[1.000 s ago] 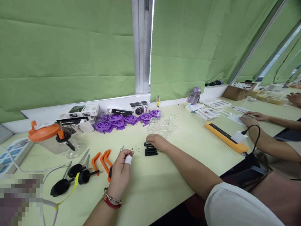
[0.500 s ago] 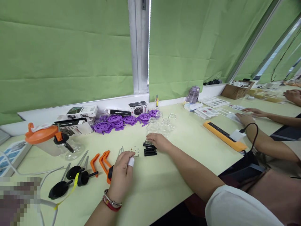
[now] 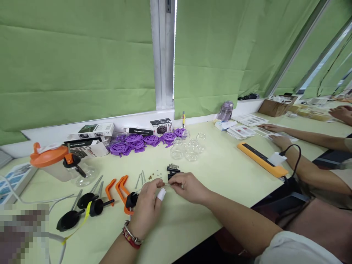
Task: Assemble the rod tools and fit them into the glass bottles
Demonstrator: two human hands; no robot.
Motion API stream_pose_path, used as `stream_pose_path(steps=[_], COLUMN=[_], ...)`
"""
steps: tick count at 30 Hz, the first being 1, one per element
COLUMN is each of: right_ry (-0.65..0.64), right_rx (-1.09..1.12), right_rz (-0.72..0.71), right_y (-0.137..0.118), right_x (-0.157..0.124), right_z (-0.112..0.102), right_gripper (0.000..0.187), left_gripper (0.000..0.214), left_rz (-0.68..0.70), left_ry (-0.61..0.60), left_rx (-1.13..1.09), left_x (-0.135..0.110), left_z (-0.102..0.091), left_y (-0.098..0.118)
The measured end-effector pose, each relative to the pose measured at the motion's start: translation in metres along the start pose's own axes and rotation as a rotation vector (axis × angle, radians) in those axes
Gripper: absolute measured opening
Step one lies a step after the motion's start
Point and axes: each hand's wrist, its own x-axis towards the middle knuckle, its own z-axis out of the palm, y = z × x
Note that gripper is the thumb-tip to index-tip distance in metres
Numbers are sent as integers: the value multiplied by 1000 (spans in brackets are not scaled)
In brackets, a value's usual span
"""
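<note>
My left hand (image 3: 147,207) and my right hand (image 3: 188,187) meet over the pale table (image 3: 220,172), both pinching a small metal spring (image 3: 168,184) between their fingertips. The left index finger wears a white wrap. Under the left hand a black part (image 3: 132,200) sits against an orange clip (image 3: 123,192). Just beyond the hands lie small black bars (image 3: 173,169), tiny screws (image 3: 154,176) and thin metal pins (image 3: 140,179).
Purple wheels (image 3: 134,141), clear glass jars (image 3: 189,148) and boxes (image 3: 96,130) stand further back. Left are black suction cups (image 3: 82,207) and an orange-lidded jug (image 3: 51,165). An orange bar (image 3: 261,159) lies right, by other people's hands (image 3: 280,141).
My right hand has come back from the black bars to meet my left hand. Both now pinch the spring in front of me.
</note>
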Motion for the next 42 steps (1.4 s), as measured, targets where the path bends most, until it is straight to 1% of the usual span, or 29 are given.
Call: stream_pose_path(steps=[1,2,3,5,7,8,9,11,12,14,16,18,21,23,26,28,30,33,35,38,40,42], right_ry=[64,134,167,176,176,171,166,151,144,132,122,115,126,175,228,169,64,-112,-236,-366,-401,-429], right_rx=[-38,-91,-161,-287,-304,-307,-305,-304,-303,-302,-302,-302,-296,-280,-192,-66,78,258,365,567,668,721], right_rz=[62,159,263,435,477,482,475,452,436,406,379,348,324,312,233,167,118,128,172,346,420,432], right_y=[9,20,31,52,68,73,76,78,78,75,74,74,75,72,54,35,13,-12,-21,-25,-25,-25], right_x=[5,10,16,25,30,32,32,32,31,31,30,29,27,25,25,25,27,35,41,49,53,54], right_z=[-3,-7,-10,-13,-13,-12,-10,-6,-5,-4,-3,-3,-4,-4,-1,5,16,39,55,70,73,71], right_gripper=[24,24,24,22,21,21,21,21,21,21,20,20,22,22,21,21,20,18,20,29,30,27], left_gripper=[26,28,27,25,26,25,25,23,22,24,34,41,38,34,29,28,30,42,46,51,55,53], left_rz=[0,-15,-49,-154,-303,-361,-390,-410,-423,-476,-530,-544,-534,-523,-519,-518,-488,-362,-281,-215,-189,-179], left_ry=[29,69,113,194,220,203,157,10,-66,-177,-223,-253,-255,-237,-214,-209,-201,-182,-162,-112,-72,-49], left_rx=[15,35,58,99,164,205,248,320,351,398,425,441,481,502,486,451,409,321,242,135,100,77], left_x=[2,3,5,8,7,5,2,-5,-9,-17,-23,-26,-27,-27,-27,-28,-29,-30,-31,-32,-33,-34], left_z=[-4,-11,-19,-39,-60,-70,-79,-89,-91,-88,-80,-70,-58,-53,-49,-48,-48,-47,-46,-44,-43,-43], left_y=[-1,-2,-3,-6,-9,-10,-11,-11,-11,-11,-12,-14,-15,-15,-13,-13,-12,-12,-14,-20,-25,-29])
